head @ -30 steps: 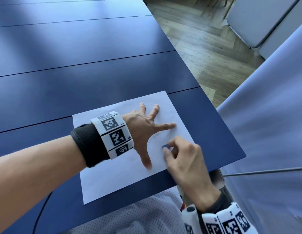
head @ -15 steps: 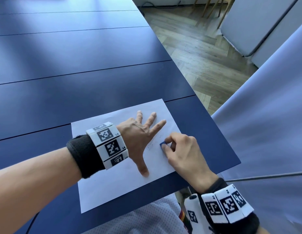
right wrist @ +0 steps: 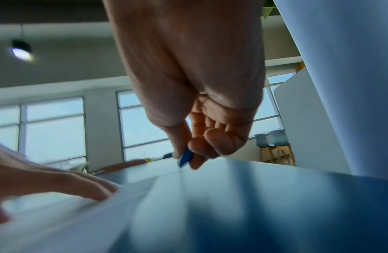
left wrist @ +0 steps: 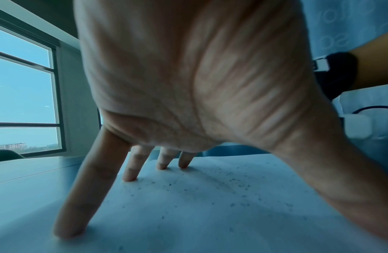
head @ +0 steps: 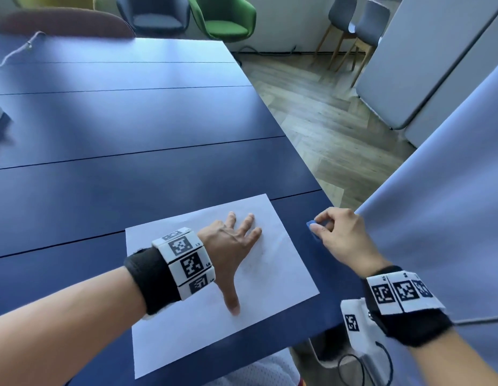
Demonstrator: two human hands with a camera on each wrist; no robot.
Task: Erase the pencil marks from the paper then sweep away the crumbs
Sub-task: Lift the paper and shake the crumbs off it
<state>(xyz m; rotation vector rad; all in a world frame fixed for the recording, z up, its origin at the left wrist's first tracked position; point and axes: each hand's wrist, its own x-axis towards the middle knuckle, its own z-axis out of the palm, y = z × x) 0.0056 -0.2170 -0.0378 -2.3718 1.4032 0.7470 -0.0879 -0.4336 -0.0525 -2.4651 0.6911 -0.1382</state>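
Note:
A white sheet of paper (head: 186,324) lies near the front right corner of the dark blue table (head: 130,129). My left hand (head: 236,240) presses flat on it with fingers spread, thumb pointing toward me. Dark eraser crumbs (left wrist: 210,191) are scattered over the paper (left wrist: 188,222) under that palm. My right hand (head: 334,232) is off the sheet, to its right over the bare table, pinching a small blue eraser (head: 311,227) between thumb and fingers. In the right wrist view the eraser (right wrist: 185,158) hangs just above the tabletop.
The table's right edge runs close beside my right hand, with wooden floor (head: 325,121) beyond. A pale fabric panel (head: 437,190) stands at the right. Green and grey chairs (head: 222,18) sit past the far end. A cable (head: 13,54) lies at the far left.
My right hand has carried the eraser off the paper to the right, onto the bare table. The left hand stays pressed on the sheet. The head view has tilted up.

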